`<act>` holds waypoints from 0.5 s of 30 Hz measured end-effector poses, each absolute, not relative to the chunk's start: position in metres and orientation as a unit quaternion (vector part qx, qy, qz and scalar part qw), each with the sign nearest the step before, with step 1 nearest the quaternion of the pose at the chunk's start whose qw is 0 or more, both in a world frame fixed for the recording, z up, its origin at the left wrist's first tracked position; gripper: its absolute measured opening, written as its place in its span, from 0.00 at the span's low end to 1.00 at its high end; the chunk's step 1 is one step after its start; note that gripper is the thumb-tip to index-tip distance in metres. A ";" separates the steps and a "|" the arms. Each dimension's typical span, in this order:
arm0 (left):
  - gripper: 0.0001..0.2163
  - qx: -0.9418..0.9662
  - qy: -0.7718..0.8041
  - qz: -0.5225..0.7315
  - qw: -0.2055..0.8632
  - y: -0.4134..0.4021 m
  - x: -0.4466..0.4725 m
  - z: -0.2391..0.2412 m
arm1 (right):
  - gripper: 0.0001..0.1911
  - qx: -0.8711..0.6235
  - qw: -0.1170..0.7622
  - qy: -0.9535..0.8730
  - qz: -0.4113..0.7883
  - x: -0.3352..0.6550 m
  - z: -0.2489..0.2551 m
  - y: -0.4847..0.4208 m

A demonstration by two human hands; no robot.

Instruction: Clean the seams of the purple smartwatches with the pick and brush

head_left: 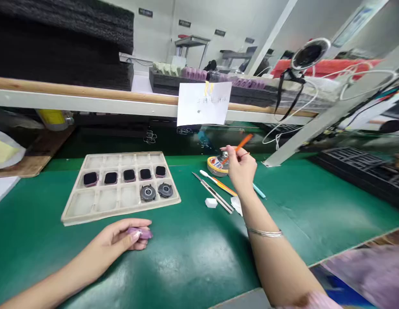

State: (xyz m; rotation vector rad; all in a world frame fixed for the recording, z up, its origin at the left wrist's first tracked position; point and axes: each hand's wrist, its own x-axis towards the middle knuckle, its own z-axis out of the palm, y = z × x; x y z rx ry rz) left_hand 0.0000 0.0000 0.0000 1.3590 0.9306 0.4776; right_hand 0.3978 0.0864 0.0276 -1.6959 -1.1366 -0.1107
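Above the green mat [193, 274], your right hand [240, 169] pinched an orange tool [242, 143] beside a tape roll [214, 167]. Your left hand [120, 236] curled closed on a purple piece [140, 233], just below the tray [122, 210].

Mount: head-worn, looking from above the bench's near edge.
Facing: forward and down across the green bench mat [193, 266].
Near: left hand [122, 236] and right hand [240, 169], low in frame.
Far: white shelf rail [90, 101], upper frame.
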 end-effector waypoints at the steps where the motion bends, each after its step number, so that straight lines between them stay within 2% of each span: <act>1: 0.19 0.652 0.395 0.208 0.613 0.001 0.000 0.002 | 0.29 -0.714 0.520 -0.468 -0.043 0.407 0.027 0.087; 7: 0.08 0.849 0.288 0.190 0.400 0.003 -0.003 0.007 | 0.31 -0.731 0.510 -0.453 -0.009 0.437 0.022 0.090; 15: 0.09 0.877 0.222 0.219 0.365 0.001 -0.010 -0.003 | 0.25 -0.732 0.517 -0.444 -0.021 0.422 0.026 0.085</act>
